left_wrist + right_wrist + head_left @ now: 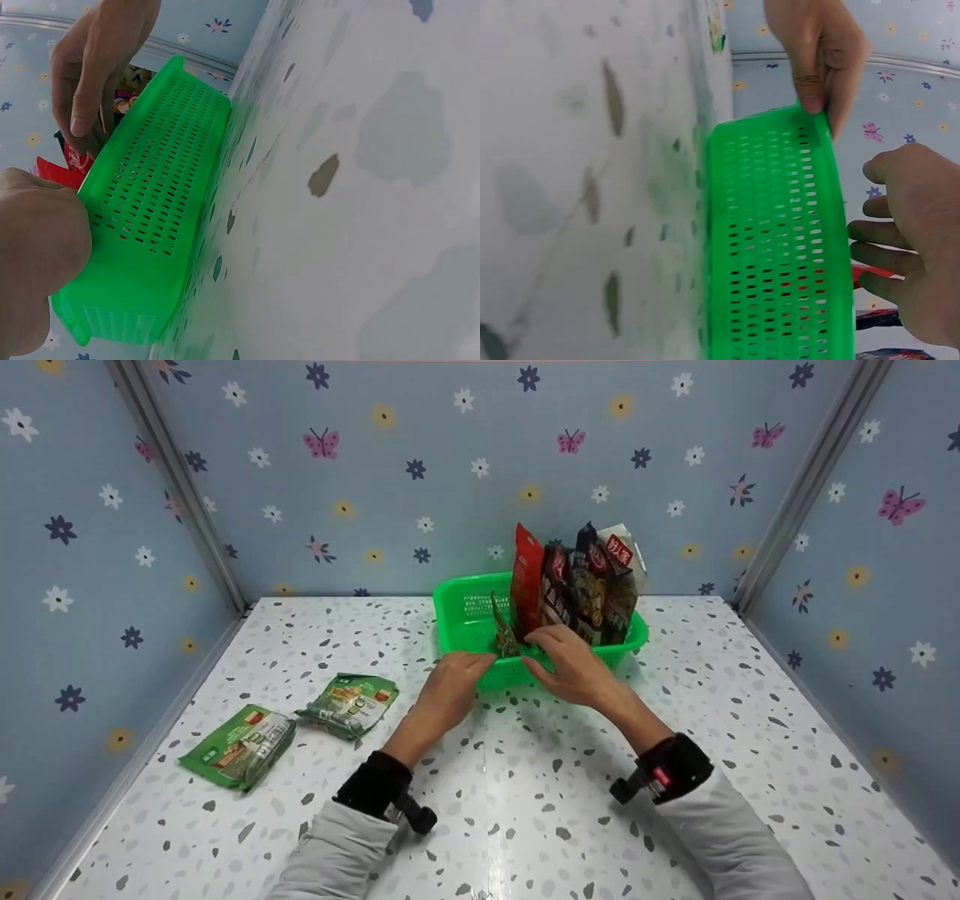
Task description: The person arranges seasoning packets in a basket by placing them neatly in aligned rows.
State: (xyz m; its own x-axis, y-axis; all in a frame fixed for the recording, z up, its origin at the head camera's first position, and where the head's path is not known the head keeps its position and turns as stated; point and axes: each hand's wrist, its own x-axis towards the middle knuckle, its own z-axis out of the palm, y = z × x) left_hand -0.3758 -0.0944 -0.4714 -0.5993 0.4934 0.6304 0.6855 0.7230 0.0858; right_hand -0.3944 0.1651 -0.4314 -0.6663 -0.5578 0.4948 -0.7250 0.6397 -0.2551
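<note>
A green plastic basket (502, 675) with slotted walls stands toward the back of the table. My left hand (448, 690) pinches its front rim on the left side, thumb outside, as the right wrist view shows. Over the front rim, farther right, my right hand (574, 667) reaches with spread, slightly bent fingers (885, 234); nothing shows in its grasp. A thin green-brown packet (505, 636) leans on edge inside the basket, between both hands. Beside it stand a red packet (528, 577) and several dark packets (589, 585), the right hand overlapping their lower part.
Two green packets lie flat on the table at left, one (244, 746) nearer and one (352, 705) closer to the basket. Patterned blue walls (420, 510) enclose the speckled white table (510, 810) at the back and both sides.
</note>
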